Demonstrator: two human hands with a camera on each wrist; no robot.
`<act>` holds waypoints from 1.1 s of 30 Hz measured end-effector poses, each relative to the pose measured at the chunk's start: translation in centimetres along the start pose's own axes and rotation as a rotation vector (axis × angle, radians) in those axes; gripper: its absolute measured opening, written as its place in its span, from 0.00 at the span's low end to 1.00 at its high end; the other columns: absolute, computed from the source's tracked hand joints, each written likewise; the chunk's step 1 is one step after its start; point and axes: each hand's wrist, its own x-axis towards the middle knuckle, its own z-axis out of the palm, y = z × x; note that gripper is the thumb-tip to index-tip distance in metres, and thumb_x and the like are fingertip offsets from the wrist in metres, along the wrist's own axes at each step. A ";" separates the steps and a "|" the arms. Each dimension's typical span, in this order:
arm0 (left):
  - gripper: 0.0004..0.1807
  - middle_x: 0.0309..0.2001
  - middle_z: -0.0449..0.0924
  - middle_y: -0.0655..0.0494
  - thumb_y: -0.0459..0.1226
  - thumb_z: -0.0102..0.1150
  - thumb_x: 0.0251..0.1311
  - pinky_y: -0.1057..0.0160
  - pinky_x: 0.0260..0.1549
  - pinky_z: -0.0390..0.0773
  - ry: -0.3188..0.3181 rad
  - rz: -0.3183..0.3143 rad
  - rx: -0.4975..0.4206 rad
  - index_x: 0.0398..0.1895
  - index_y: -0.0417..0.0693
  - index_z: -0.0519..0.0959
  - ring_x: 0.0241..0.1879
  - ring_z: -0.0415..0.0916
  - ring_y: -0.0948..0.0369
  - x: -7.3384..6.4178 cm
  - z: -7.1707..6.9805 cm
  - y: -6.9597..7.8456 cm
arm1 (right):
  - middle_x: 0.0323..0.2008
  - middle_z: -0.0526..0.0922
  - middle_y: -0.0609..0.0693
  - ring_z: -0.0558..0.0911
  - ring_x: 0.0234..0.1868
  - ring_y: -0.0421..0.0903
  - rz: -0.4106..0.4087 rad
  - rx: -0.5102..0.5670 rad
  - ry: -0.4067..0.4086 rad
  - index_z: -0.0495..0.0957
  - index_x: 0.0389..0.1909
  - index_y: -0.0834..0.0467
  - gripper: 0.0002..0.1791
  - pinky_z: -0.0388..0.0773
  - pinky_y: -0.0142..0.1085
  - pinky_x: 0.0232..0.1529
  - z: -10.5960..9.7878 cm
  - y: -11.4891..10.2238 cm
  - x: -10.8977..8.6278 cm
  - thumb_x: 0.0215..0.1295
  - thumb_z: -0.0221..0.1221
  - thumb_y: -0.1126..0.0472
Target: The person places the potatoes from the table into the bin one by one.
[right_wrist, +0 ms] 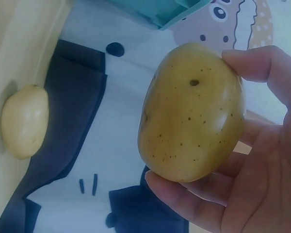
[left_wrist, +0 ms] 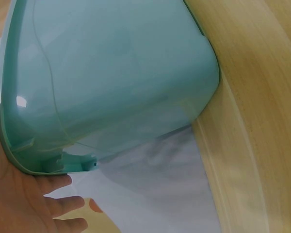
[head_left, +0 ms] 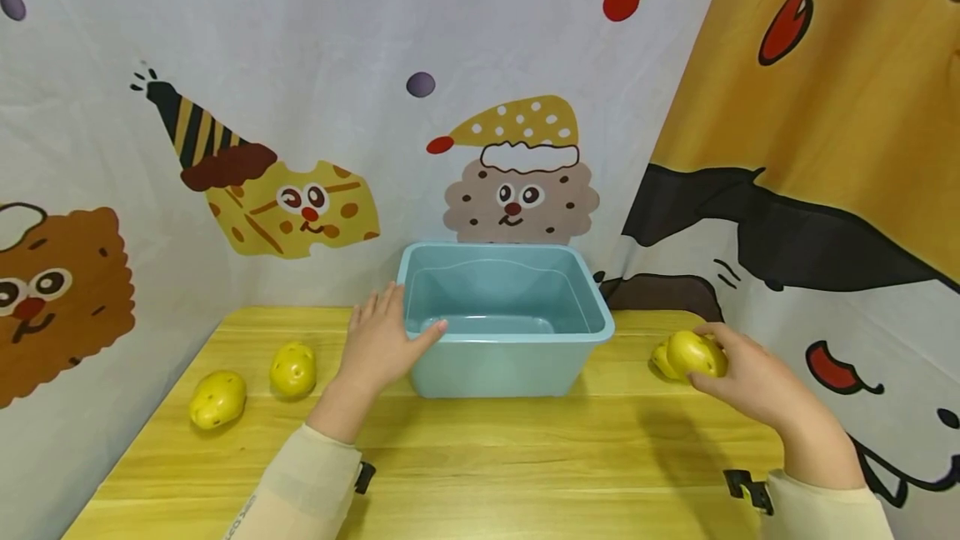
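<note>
A light blue plastic bin (head_left: pixel 502 372) stands at the back middle of the table. My left hand (head_left: pixel 377 344) rests at its left rim, thumb over the front corner and fingers stretched out straight. The left wrist view shows that hand (left_wrist: pixel 19 199) against the bin's rim corner. Off to the right, my right hand (head_left: pixel 761 377) holds a yellow potato (right_wrist: pixel 191 114) between thumb and fingers, lifted above the table. Behind it a second potato (right_wrist: pixel 25 121) lies on the table, partly hidden in the head view.
Two more yellow potatoes, one nearer (head_left: pixel 217 399) and one farther (head_left: pixel 293 369), lie on the left part of the wooden table (head_left: pixel 480 465). A printed cartoon curtain (head_left: pixel 337 40) hangs close behind the table and along its right side.
</note>
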 end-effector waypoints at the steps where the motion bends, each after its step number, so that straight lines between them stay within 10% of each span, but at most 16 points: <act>1: 0.58 0.79 0.47 0.39 0.72 0.46 0.60 0.34 0.71 0.41 0.000 -0.001 -0.002 0.78 0.36 0.51 0.75 0.45 0.35 0.0 0.0 0.0 | 0.50 0.78 0.67 0.79 0.40 0.53 -0.005 0.003 0.000 0.65 0.65 0.70 0.40 0.77 0.47 0.36 -0.1 -0.2 0.1 0.60 0.70 0.53; 33: 0.61 0.78 0.48 0.38 0.75 0.43 0.58 0.33 0.71 0.42 0.012 0.008 -0.003 0.77 0.35 0.52 0.74 0.46 0.34 -0.2 0.0 0.0 | 0.50 0.79 0.58 0.78 0.40 0.50 -0.132 -0.010 0.031 0.68 0.64 0.61 0.35 0.77 0.46 0.40 -2.3 -6.2 2.8 0.61 0.69 0.52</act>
